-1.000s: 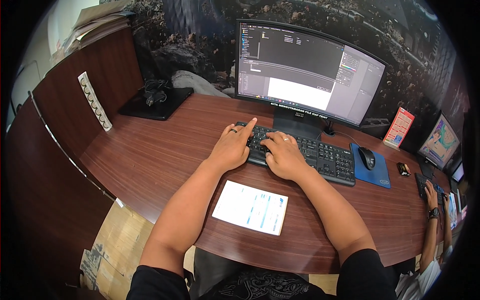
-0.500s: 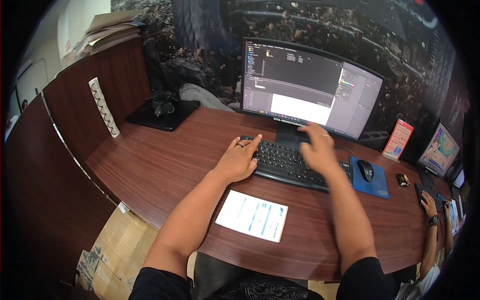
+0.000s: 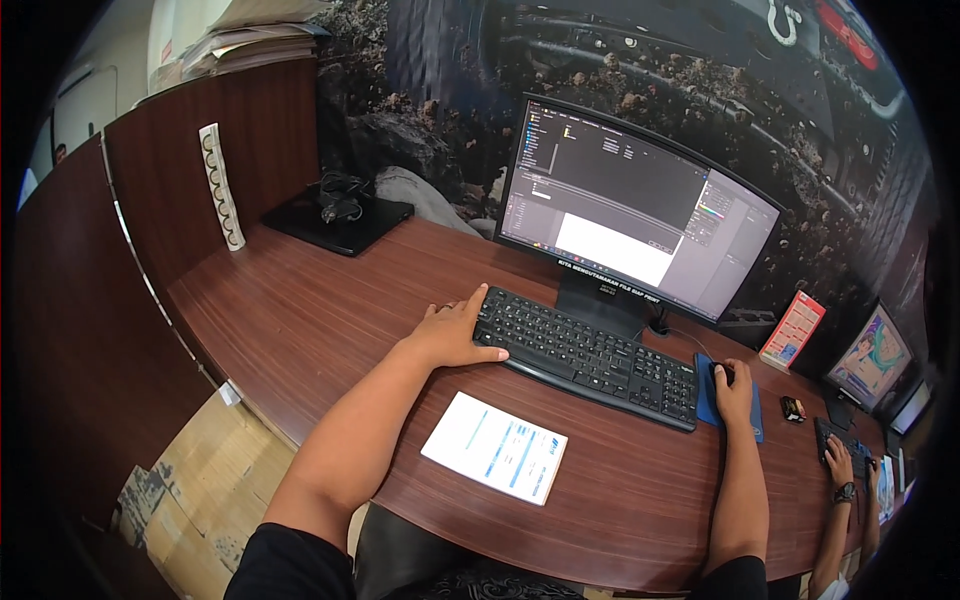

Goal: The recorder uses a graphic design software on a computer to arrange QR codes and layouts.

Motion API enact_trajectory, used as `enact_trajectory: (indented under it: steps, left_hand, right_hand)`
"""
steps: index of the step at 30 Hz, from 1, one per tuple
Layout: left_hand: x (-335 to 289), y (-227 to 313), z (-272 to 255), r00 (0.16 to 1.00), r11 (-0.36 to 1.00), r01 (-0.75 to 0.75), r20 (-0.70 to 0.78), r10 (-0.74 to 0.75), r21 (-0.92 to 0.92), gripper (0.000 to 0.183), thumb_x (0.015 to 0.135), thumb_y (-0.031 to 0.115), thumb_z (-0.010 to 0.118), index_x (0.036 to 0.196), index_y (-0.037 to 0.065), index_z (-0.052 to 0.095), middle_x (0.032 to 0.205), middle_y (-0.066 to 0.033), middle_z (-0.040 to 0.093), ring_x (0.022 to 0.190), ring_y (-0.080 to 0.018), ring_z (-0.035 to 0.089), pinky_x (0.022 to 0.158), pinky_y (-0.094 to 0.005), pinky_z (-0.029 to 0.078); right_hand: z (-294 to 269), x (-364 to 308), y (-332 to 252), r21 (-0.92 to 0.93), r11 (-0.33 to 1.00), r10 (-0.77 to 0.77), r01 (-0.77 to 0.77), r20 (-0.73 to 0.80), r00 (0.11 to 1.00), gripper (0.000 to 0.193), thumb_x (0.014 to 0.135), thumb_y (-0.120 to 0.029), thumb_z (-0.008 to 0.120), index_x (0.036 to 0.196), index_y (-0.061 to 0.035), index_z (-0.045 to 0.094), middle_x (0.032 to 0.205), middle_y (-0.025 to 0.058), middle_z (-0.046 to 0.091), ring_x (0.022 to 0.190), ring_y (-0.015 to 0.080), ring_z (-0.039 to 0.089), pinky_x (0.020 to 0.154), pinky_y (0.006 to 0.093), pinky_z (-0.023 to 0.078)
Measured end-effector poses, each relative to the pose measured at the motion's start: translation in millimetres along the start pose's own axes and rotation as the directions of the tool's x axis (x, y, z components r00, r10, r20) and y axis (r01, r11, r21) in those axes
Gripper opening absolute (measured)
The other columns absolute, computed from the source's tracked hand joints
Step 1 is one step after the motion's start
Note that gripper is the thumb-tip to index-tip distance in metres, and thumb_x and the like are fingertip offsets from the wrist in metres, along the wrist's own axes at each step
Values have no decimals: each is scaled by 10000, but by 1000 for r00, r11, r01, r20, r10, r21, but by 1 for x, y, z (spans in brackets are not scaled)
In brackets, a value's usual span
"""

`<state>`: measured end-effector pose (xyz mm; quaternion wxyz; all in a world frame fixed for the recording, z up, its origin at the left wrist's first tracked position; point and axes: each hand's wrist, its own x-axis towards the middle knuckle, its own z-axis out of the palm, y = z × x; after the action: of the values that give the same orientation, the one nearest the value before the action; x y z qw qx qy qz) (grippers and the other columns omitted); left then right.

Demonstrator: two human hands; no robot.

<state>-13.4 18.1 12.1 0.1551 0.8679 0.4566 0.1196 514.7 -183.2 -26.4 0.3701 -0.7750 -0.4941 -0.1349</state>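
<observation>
A black keyboard (image 3: 585, 350) lies at a slant in front of a curved monitor (image 3: 610, 240). At its left end is my left hand (image 3: 445, 335), open, with thumb and index finger stretched wide apart along the end of the keyboard. My right hand (image 3: 736, 395) is closed over a black mouse (image 3: 719, 373), most of which the fingers hide. Under it lies a blue mouse pad (image 3: 707, 405), partly covered by the hand. A small stack of white printed sheets (image 3: 495, 448) rests on the desk between my forearms.
On the wooden desk (image 3: 600, 490), a flat black device (image 3: 375, 235) with a coiled cable sits at the far left, beside a partition (image 3: 260, 130). A red-and-white desk calendar (image 3: 793, 330) and a small box (image 3: 793, 409) stand right. Another person's hand (image 3: 839, 460) works at a second keyboard.
My right hand has moved from above the keyboard, rightward and down, onto the mouse. My left hand has slid off the keys to the keyboard's left end. The view has shifted slightly.
</observation>
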Motion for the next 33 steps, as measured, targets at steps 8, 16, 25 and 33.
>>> enact_trajectory:
  steps: [8, 16, 25, 33]
  left_hand:
    - [0, -2, 5, 1000, 999, 22, 5, -21, -42, 1270, 739, 708, 760, 1633, 36, 158, 1511, -327, 462, 1476, -412, 387, 1218, -610, 208]
    - [-1, 2, 3, 999, 999, 41, 33, -40, -29, 1211, 787, 688, 736, 1626, 17, 176, 1541, -316, 431, 1497, -400, 356, 1227, -606, 183]
    - [-5, 1, 10, 999, 999, 35, -9, -35, -35, 1199, 762, 682, 764, 1616, 33, 228, 1530, -286, 452, 1470, -404, 392, 1222, -572, 235]
    - [-9, 21, -9, 969, 974, -173, -151, 195, 144, 800, 795, 433, 844, 1436, 89, 511, 1317, -177, 608, 1216, -391, 589, 1069, -470, 433]
  right_hand:
    - [3, -3, 1, -12, 996, -85, 86, 26, 996, 298, 866, -94, 691, 1154, -15, 681, 1190, 178, 630, 1140, 373, 618, 999, 418, 485]
    - [4, -3, 2, 13, 996, -87, 87, 13, 996, 288, 860, -77, 692, 1141, -11, 688, 1188, 182, 626, 1139, 380, 615, 998, 425, 485]
    - [1, -7, 3, 13, 995, -96, 96, 66, 993, 309, 858, -86, 702, 1158, -18, 676, 1210, 189, 624, 1154, 383, 611, 1008, 429, 481]
    - [5, -12, -135, 86, 892, -450, 444, 73, 890, 354, 851, -111, 701, 1192, -57, 624, 1360, 208, 597, 1303, 405, 532, 1111, 504, 404]
